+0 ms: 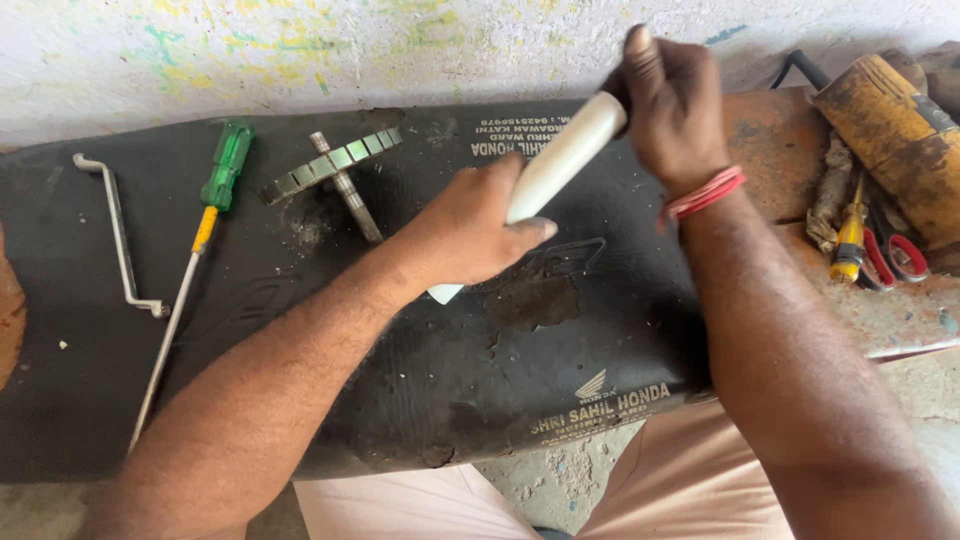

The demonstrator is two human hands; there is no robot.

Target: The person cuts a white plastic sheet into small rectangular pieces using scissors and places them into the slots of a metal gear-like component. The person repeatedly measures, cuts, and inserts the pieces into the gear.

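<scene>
Both hands grip a white cylindrical tube held at a slant over a black rubber mat. My left hand wraps the tube's lower part; its pale tip shows just below that hand. My right hand closes over the upper end, with a red thread band at the wrist. A toothed metal gear on a shaft lies on the mat left of my left hand.
A long screwdriver with a green and yellow handle and a bent metal rod lie at the mat's left. At the right, a rusty yellow power tool, red-handled scissors and a small yellow screwdriver rest on a rusty surface.
</scene>
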